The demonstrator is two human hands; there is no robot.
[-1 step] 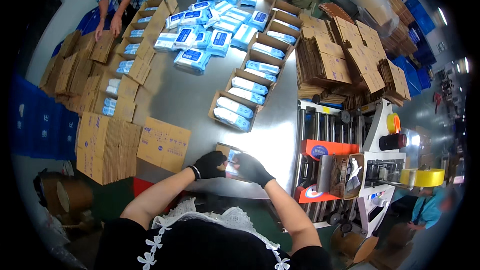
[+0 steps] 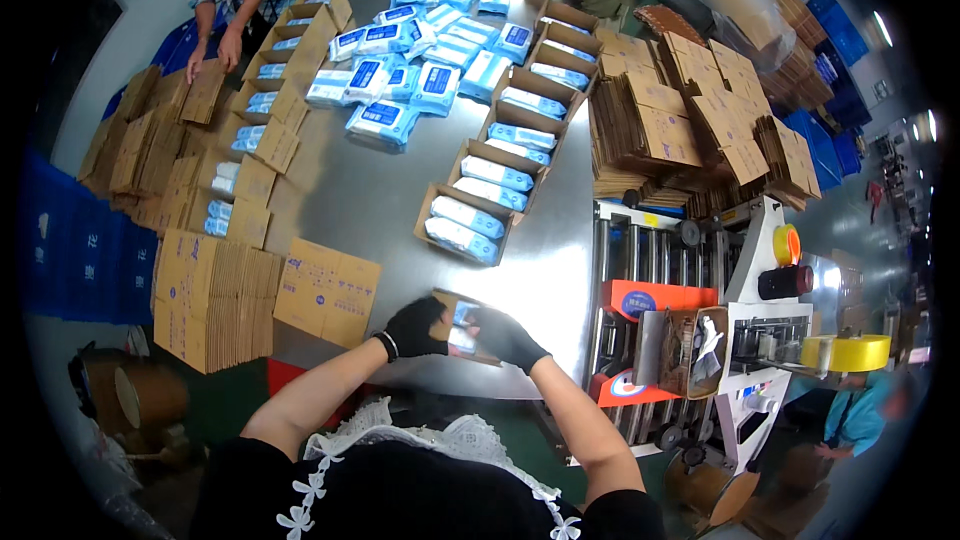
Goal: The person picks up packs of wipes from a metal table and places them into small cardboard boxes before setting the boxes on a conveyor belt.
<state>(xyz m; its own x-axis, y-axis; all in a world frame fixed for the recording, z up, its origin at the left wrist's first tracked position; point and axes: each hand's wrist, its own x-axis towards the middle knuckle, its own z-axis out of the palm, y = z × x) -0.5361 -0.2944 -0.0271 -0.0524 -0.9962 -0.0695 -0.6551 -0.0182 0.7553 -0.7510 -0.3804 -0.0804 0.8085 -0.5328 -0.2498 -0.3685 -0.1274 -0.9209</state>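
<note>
A small cardboard box [image 2: 450, 298] lies at the near edge of the metal table, with white and blue packs [image 2: 463, 328] showing inside. My left hand [image 2: 416, 328], in a black glove with bare fingertips, closes on the box's left side. Over its right side my right hand [image 2: 510, 338], gloved the same way, grips with bent fingers. Both hands partly hide the box and its packs. Farther up the table, a row of open boxes [image 2: 422, 230] holds upright light blue packs of wipes [image 2: 462, 239].
Loose wipes packs [image 2: 383, 122] are heaped mid-table. Flattened cartons [image 2: 215, 300] and a flat cardboard sheet [image 2: 326, 290] stand left; another box row [image 2: 255, 180] runs behind. Right are a roller machine [image 2: 655, 340] and stacked cartons [image 2: 660, 125]. Co-workers' hands [image 2: 230, 48] work at far left and far right.
The surroundings shift very slightly left in view. My left hand's fingers move a little at the box, and a bare fingertip shows more. The right hand stays in place.
</note>
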